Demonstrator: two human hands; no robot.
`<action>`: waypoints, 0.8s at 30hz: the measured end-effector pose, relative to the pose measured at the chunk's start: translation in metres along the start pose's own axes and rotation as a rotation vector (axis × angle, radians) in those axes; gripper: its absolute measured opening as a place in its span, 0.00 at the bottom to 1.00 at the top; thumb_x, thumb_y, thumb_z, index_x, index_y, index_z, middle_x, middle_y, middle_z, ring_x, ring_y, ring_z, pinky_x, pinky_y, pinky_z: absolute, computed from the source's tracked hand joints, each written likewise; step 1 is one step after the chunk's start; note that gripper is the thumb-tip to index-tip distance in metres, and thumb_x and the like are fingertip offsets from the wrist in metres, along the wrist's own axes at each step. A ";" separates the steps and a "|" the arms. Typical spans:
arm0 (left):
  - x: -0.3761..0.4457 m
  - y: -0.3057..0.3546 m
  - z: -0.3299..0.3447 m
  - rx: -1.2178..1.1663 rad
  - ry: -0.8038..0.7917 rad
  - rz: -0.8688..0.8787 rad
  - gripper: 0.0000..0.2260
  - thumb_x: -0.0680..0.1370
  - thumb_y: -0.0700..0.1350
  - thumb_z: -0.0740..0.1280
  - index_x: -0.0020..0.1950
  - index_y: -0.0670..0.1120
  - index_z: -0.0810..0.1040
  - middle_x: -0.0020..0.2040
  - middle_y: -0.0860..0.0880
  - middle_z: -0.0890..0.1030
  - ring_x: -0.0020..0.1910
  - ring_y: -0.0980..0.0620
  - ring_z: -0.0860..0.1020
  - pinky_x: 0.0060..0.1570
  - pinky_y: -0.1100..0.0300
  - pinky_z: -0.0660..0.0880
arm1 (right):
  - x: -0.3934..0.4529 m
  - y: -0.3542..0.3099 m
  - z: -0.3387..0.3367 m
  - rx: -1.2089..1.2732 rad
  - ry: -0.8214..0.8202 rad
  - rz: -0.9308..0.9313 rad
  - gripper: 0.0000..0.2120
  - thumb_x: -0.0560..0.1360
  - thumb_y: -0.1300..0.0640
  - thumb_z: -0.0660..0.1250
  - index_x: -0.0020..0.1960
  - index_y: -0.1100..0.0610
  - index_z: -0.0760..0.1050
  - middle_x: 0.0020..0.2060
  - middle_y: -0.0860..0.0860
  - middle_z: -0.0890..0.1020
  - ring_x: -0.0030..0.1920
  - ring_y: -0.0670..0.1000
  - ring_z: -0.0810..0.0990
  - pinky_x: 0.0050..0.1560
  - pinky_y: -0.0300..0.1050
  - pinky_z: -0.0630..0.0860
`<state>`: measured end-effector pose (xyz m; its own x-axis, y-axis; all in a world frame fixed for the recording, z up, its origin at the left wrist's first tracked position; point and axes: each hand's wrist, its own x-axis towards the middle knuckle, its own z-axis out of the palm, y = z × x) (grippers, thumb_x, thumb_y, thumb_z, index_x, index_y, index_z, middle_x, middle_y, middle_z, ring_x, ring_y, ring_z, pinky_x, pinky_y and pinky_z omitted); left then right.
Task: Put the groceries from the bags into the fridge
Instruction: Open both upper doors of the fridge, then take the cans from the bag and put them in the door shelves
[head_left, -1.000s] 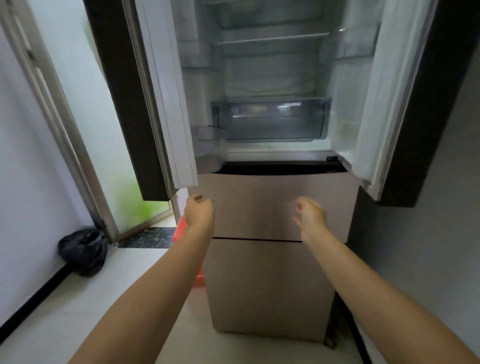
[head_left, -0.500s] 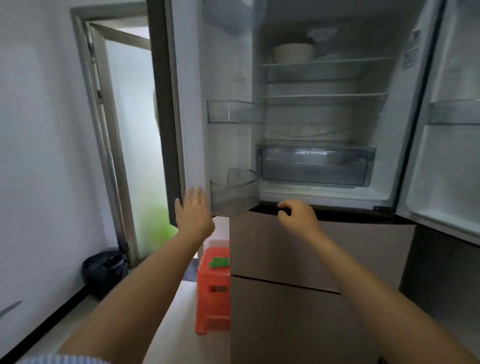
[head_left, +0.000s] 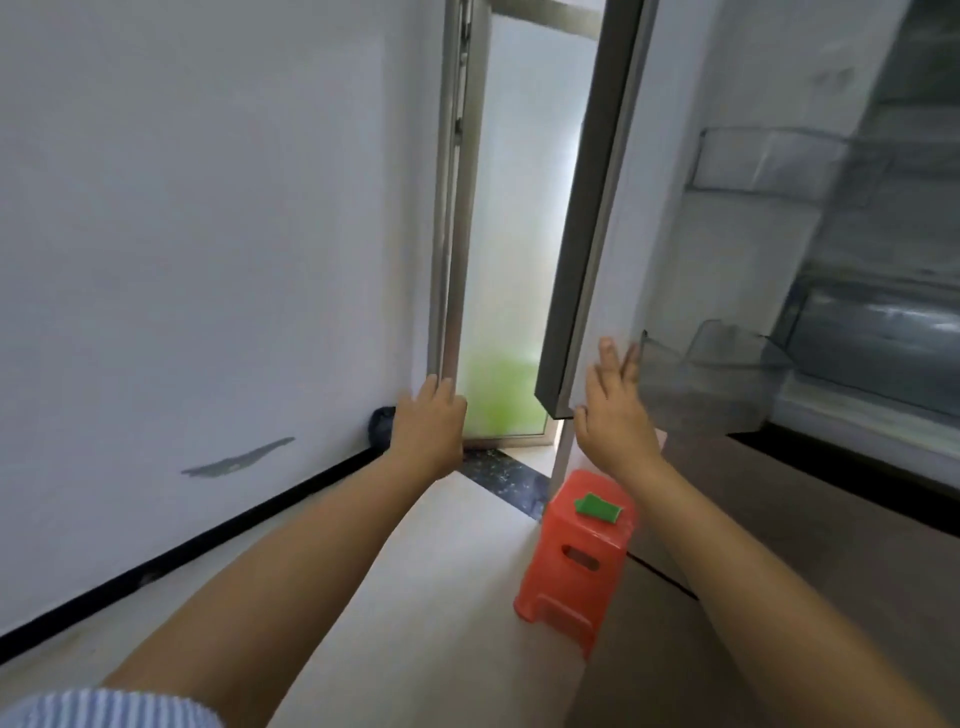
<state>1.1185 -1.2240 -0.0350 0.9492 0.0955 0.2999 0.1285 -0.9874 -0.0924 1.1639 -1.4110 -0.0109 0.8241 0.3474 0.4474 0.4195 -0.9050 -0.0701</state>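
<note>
Both hands empty, fingers straight: right grip (head_left: 613, 410) at fridge door (head_left: 587, 208), left grip (head_left: 428, 421) free. Bag (head_left: 382, 423) looks soft; I'd take its top.

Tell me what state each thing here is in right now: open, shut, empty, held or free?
Left fridge door: swung open.
Lower door bin: looks empty.
Upper door bin: looks empty.
Left hand: open, fingers straight, holding nothing.
Right hand: open, fingers spread by the door's lower corner; contact unclear.
Red stool: upright on the floor, a green item lying on top.
Black bag: on the floor by the wall, untouched.
</note>
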 end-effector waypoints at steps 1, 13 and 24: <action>-0.002 -0.010 0.003 0.008 -0.006 -0.024 0.18 0.77 0.43 0.60 0.66 0.43 0.68 0.70 0.44 0.66 0.71 0.45 0.62 0.64 0.51 0.65 | 0.004 -0.003 0.004 0.007 0.038 0.013 0.25 0.76 0.63 0.59 0.70 0.71 0.58 0.75 0.64 0.49 0.73 0.70 0.41 0.73 0.65 0.53; -0.121 -0.172 0.059 -0.005 -0.158 -0.340 0.16 0.78 0.40 0.57 0.66 0.40 0.69 0.70 0.43 0.66 0.71 0.44 0.63 0.65 0.52 0.64 | 0.000 -0.200 0.102 0.061 -0.219 -0.249 0.18 0.74 0.58 0.60 0.62 0.63 0.71 0.74 0.59 0.58 0.75 0.60 0.49 0.72 0.58 0.52; -0.333 -0.424 0.117 0.037 -0.458 -0.623 0.15 0.77 0.38 0.57 0.63 0.41 0.71 0.65 0.43 0.71 0.66 0.44 0.67 0.61 0.53 0.67 | -0.126 -0.536 0.201 0.353 -0.571 -0.538 0.19 0.77 0.57 0.58 0.65 0.61 0.70 0.70 0.56 0.68 0.73 0.55 0.59 0.71 0.49 0.59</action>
<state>0.7812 -0.8223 -0.2073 0.7219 0.6824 -0.1149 0.6795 -0.7304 -0.0692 0.9115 -0.9209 -0.2091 0.5048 0.8632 -0.0109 0.8239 -0.4855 -0.2923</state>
